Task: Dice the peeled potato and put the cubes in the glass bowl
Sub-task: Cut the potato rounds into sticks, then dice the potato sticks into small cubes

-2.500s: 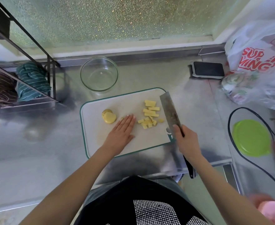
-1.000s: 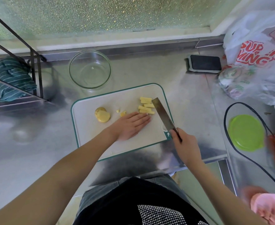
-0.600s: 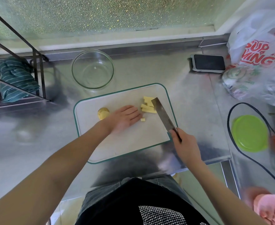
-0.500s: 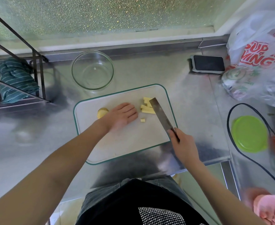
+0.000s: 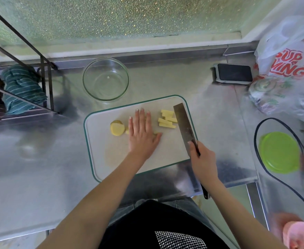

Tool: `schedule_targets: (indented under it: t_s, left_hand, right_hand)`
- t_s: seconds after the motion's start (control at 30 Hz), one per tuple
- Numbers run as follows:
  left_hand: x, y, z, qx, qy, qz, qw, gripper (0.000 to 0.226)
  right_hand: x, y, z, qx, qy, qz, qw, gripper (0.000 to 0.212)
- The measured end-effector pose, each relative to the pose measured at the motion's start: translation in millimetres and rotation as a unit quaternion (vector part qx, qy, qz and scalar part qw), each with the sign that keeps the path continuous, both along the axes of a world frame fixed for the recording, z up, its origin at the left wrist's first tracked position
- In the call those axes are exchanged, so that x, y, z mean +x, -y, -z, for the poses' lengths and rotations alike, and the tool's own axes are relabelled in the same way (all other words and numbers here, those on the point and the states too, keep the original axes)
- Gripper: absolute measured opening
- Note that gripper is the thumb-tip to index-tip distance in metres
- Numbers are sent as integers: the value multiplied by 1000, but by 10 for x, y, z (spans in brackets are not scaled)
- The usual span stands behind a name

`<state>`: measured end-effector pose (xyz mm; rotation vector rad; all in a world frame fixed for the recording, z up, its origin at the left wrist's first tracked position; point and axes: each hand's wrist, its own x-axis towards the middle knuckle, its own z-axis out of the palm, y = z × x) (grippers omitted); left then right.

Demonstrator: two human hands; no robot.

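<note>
your flat left hand [image 5: 142, 135] lies just left of the potato sticks [image 5: 167, 119], their long axes crosswise to the cleaver [image 5: 184, 125] your right hand [image 5: 202, 159] grips.

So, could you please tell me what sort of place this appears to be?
Most likely a home kitchen: a steel counter under a frosted window, a white green-rimmed cutting board with yellow potato sticks, and a clear glass bowl.

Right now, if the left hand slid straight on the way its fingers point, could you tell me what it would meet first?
Probably nothing on the white cutting board: the left hand lies flat, fingers pointing at the board's far edge. The clear glass bowl sits further left, likely off that line.
</note>
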<state>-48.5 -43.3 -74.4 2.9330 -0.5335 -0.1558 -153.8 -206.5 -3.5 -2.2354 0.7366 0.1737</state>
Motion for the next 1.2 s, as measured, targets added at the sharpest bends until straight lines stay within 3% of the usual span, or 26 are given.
schedule_targets:
  t_s: [0.23, 0.43, 0.53, 0.63, 0.73, 0.97, 1.1, 1.2]
  left_hand:
    - [314, -112, 6, 49, 10, 1, 999, 58]
    - [454, -209, -70, 85, 42, 49, 994, 57]
    - [433, -54, -198, -10, 5, 158, 987, 63]
    - [451, 238, -222, 1, -52, 282, 958, 77]
    - [515, 397, -159, 4, -109, 269, 957, 73]
    - [454, 349, -178, -142, -91, 240, 956, 57]
    - [283, 261, -139, -188, -115, 212, 952, 63]
    - [161, 208, -130, -200, -123, 174, 956, 81]
  right_hand:
    - [1, -15, 28, 13, -13, -18, 1000, 35]
    - [73, -40, 24, 24, 9, -2, 1000, 36]
    - [101, -23, 27, 23, 18, 4, 1000, 37]
    - [108, 5, 44, 16, 24, 17, 999, 38]
    - [86, 40, 19, 19, 33, 53, 998, 35]
    - [61, 48, -45, 20, 25, 72, 997, 30]
    - [66, -47, 105, 6, -1, 67, 998, 34]
    - [128, -193, 173, -3, -3, 61, 998, 34]
